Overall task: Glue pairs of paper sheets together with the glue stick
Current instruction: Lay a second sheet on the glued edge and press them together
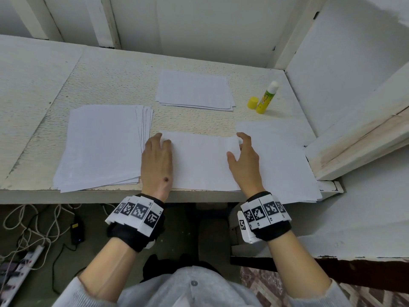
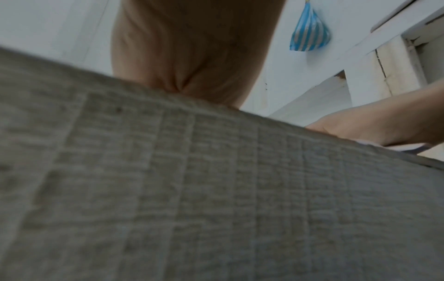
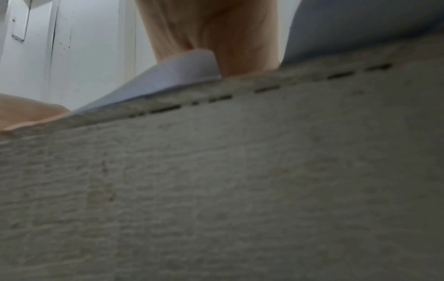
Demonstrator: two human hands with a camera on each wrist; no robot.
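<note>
While the left hand (image 1: 157,160) lies flat with straight fingers on the left edge of the centre sheet (image 1: 201,160), low in the middle of the frame, the right hand (image 1: 243,155) curls loosely at that sheet's right edge, thumb on the paper and fingers bent over its upper right corner; whether it pinches the corner or merely steadies it cannot be told. Both hands appear placed to square and press the paper against the table (image 1: 110,74), probably so a pair lines up. Flanking them are a fanned stack (image 1: 99,147) at lower left and another stack (image 1: 283,160) at lower right, likely supply and finished work. Farther up, a third pile (image 1: 194,89) sits at centre. Upper right, the glue stick (image 1: 266,98) stands uncapped and within reach, its yellow cap (image 1: 253,102) just beside it.
</note>
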